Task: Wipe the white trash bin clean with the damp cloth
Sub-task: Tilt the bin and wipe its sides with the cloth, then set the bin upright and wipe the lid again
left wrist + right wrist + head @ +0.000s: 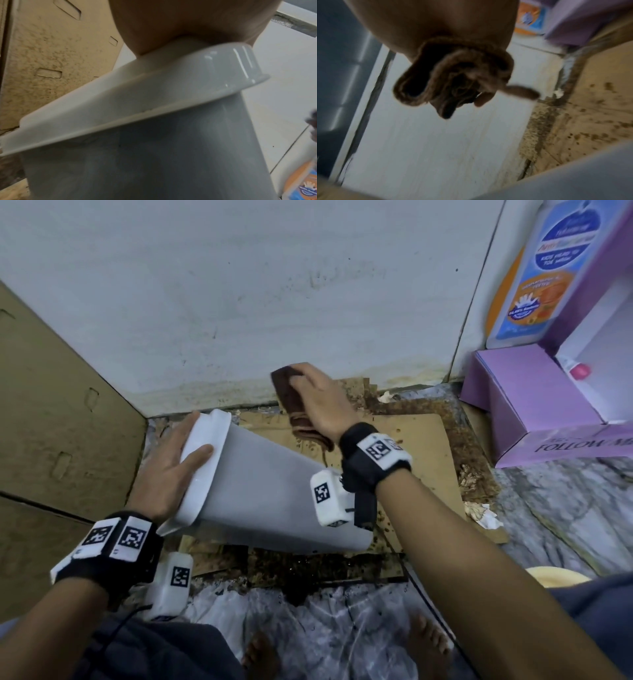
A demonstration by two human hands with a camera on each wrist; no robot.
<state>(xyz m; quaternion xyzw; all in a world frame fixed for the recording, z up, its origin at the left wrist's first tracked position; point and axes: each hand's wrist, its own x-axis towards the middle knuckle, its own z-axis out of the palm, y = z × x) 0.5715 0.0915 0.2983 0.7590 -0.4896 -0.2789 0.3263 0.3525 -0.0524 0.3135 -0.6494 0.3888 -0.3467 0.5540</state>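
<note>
Left hand (168, 470), right hand (322, 402), forearms showing bare. Black wristbands (356, 440) wrapping both wrists, carrying white blocks (380, 450) bearing black-and-white square markers. White boxes (330, 498) hanging beneath. Thin black cable (132, 613) trailing. Dark grey garment (164, 652) covering lap; bare feet (260, 655) showing.

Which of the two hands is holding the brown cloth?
The right hand: it grips the brown cloth, while the left hand only rests flat against the top end of the white trash bin.
</note>
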